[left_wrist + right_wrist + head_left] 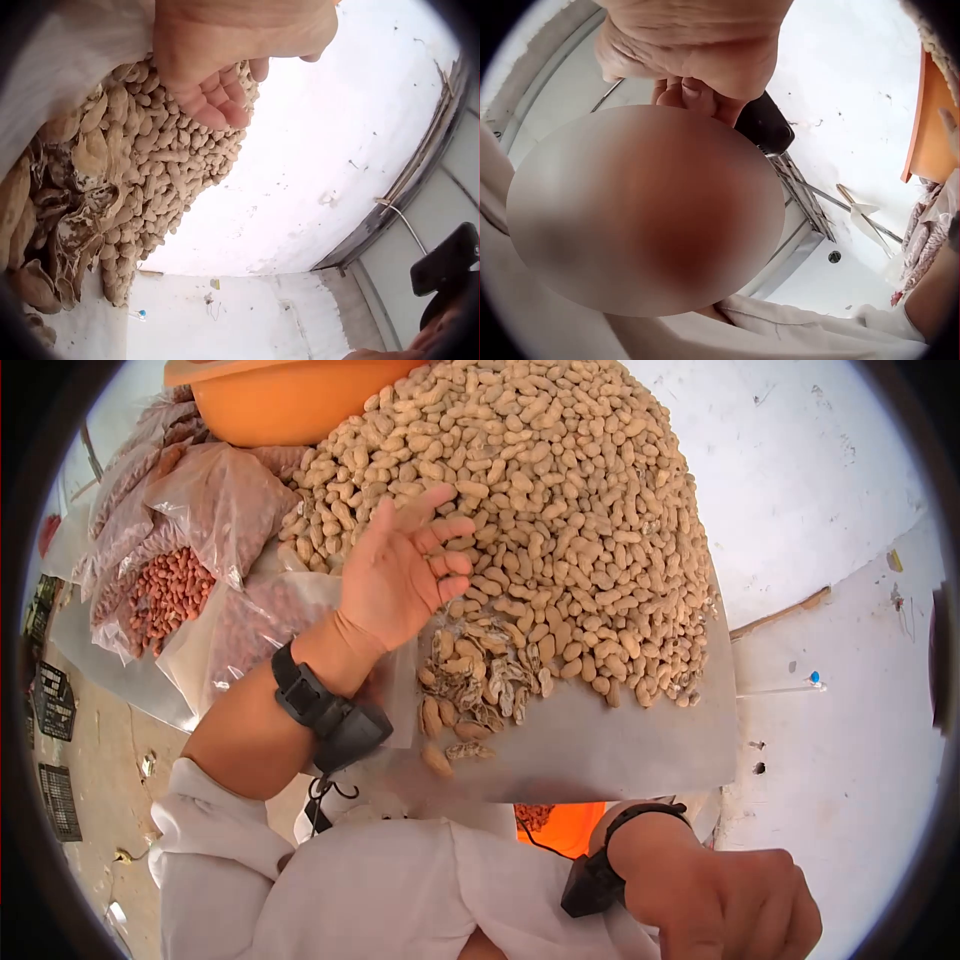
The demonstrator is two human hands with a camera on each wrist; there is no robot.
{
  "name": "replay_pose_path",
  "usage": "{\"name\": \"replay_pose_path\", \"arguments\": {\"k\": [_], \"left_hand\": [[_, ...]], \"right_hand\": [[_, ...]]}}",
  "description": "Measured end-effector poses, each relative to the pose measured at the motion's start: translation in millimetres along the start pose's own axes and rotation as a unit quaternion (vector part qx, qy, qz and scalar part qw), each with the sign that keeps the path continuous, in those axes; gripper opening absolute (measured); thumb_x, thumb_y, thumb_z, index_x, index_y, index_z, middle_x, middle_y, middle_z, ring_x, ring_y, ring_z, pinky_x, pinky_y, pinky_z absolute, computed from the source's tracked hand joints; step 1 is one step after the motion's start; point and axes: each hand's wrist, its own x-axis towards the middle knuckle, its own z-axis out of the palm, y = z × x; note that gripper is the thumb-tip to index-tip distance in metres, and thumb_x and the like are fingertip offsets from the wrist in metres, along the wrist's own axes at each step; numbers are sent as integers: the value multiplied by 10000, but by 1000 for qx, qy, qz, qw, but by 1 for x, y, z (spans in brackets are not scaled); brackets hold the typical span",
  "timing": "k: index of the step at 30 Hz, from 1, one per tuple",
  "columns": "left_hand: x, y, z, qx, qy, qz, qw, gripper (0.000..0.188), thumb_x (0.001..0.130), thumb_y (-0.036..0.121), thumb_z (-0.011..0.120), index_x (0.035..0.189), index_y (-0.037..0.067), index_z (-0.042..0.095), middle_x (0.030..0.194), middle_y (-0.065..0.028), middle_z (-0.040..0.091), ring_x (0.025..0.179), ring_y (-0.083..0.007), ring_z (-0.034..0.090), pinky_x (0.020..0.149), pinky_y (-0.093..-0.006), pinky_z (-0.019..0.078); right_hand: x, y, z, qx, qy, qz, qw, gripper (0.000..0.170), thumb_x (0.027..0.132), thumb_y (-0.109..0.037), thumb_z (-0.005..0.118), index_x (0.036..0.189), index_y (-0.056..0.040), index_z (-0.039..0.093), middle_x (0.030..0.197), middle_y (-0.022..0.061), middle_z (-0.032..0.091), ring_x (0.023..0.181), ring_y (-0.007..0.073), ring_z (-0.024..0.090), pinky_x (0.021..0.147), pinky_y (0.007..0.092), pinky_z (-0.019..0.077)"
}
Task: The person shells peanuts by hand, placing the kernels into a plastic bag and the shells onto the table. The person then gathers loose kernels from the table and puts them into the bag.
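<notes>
I've got the left hand at the left of the unshelled peanut heap, fingers loosely curled, seemingly empty; right hand curled, well off the heap, holding what, I can't tell. I'd move lightly, scattering nothing.

Rough, matt peanuts; glossy, thin plastic bags; smooth plastic basin.

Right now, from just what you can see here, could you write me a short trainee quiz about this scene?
1. Which hand is nearer the peanut heap? A) left B) right
2. True or false: the basin beside the peanut heap is orange.
3. Fill in the blank: red kernels lie in clear plastic ____.

Key:
1. A, the left hand.
2. True.
3. Bags.
</notes>
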Motion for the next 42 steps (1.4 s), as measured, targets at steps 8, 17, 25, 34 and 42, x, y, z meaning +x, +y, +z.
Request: {"name": "replay_pose_path", "arguments": {"k": [8,17,25,34,42], "left_hand": [[2,-2,-7,9,-38,13,999,585,903,493,368,1286,53,394,1083,-123,553,795,-194,592,709,-312,497],[2,-2,-15,60,-79,11,995,606,909,490,355,1346,70,329,1130,-89,516,874,-164,534,750,-276,455],[6,0,-14,19,-56,8,998,586,895,506,382,1258,48,427,1041,-122,573,807,-194,594,706,-299,486],[2,-1,-5,12,-4,10,1000,604,888,523,386,1258,47,414,1014,-119,575,780,-195,593,691,-304,482],[2,-1,-4,16,-9,0,1000,622,891,529,371,1274,41,398,1010,-109,581,782,-192,590,695,-298,479]], "right_hand": [[5,-15,27,-15,132,89,987,224,781,123,412,661,-24,530,580,77,496,539,159,522,801,349,510],[6,-11,27,139,164,129,968,207,775,111,413,637,-9,510,535,74,462,495,158,489,733,343,520],[-16,-2,-20,94,213,145,962,266,860,-166,379,645,-27,451,500,62,428,395,142,387,549,366,461],[-59,-3,-81,-70,436,174,880,505,946,-464,264,859,-45,532,470,13,375,390,123,326,1021,515,302],[-61,1,-83,-72,448,172,874,514,940,-479,264,869,-45,530,468,17,367,401,131,335,1013,512,312]]}}
